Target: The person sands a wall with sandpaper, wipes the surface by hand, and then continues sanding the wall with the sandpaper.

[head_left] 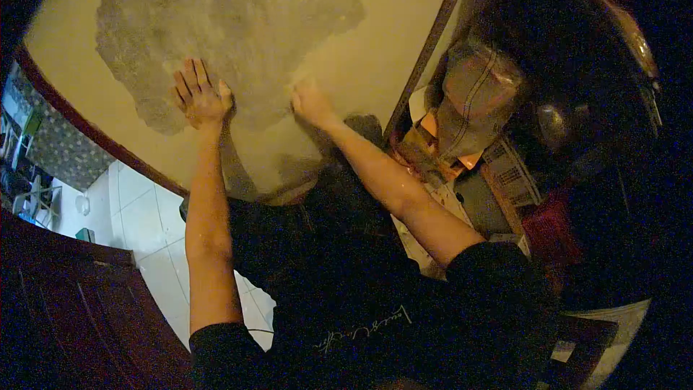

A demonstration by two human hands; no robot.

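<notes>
My left hand [200,94] lies flat against a yellow wall [361,65], fingers spread, on the lower edge of a large grey patch [231,22] where the paint has come off. My right hand [309,101] is closed in a fist and presses against the wall at the patch's right edge. Whether it grips something small is too hard to tell. Both forearms reach up from my black sleeves.
A dark frame strip [426,50] runs down the wall on the right. Beside it sit a bagged bundle [473,101], boxes and clutter. White floor tiles [137,217] show at lower left, next to dark wooden furniture [79,310].
</notes>
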